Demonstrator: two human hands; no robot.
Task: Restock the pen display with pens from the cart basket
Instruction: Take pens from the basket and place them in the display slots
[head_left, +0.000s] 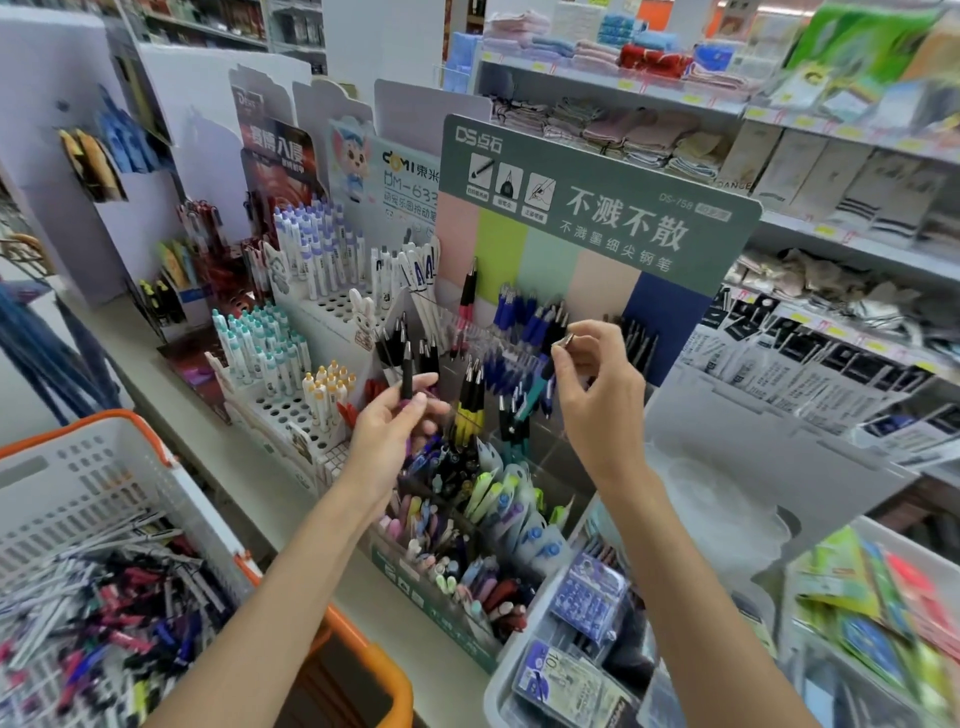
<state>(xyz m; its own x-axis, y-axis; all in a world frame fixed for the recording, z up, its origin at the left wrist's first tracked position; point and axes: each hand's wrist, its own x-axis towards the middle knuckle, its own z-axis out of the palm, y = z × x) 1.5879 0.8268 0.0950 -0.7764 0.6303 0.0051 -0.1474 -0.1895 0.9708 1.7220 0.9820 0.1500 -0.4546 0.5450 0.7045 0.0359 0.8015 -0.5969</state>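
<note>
Your counter (244, 467) runs as a pale strip from 10 o'clock down to 6 o'clock. At centre on it stands the green-headed display (597, 208), its front bins packed with pens (441, 525). Just beside it toward 9 o'clock sits a white tiered stand (283, 410) with teal-capped pens (260, 343) and yellow-capped pens (330, 389). Behind that, at 11 o'clock, a second white stand (332, 306) carries purple-capped pens (311, 244). At 5 o'clock a grey tray (493, 696) of packets sits against the display's base
</note>
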